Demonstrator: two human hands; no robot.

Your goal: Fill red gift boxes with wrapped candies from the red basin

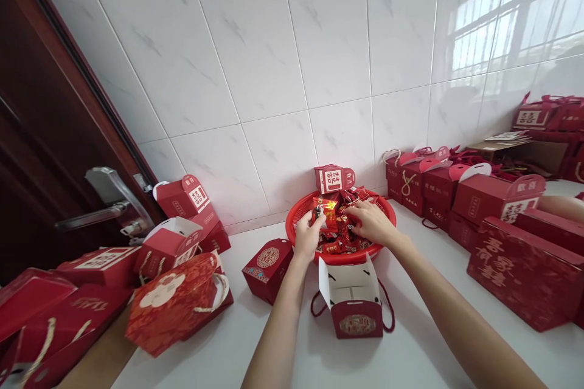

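A red plastic basket (387, 217) holds wrapped candies (342, 243) in red and gold. My left hand (308, 232) is over its left side, closed on a small wrapped candy (318, 211) with dark and white on it. A larger red-and-gold packet (329, 211) shows right beside those fingers. My right hand (371, 222) reaches in from the right, its fingers bent down among the candies; what lies under the fingertips is hidden. In front of the basket, between my forearms, stands an open red gift box (357, 319) with a white inside and dark red cord handles.
A closed red box (268, 267) stands left of the basket, and a small box (334, 179) behind it against the tiled wall. More gift boxes (171, 304) crowd the left, near a door handle (114, 200). Rows of boxes (524, 273) line the right. Part of another person's arm (563, 206) shows there.
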